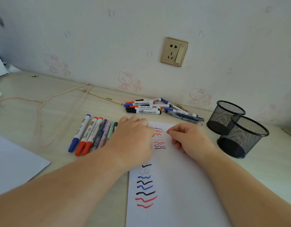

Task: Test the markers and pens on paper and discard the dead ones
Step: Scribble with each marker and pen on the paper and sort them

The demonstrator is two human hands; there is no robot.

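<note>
Left hand (133, 138), fingers curled, presses the test paper (174, 185) flat; right hand (189, 138) is loosely curled, seemingly empty. Next, pick an untested marker from the desk's back-edge pile (144, 106).

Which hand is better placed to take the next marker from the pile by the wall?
Probably the right hand: it hovers over the paper, apparently empty, nearer the pile. The left hand sits beside the near row.
</note>
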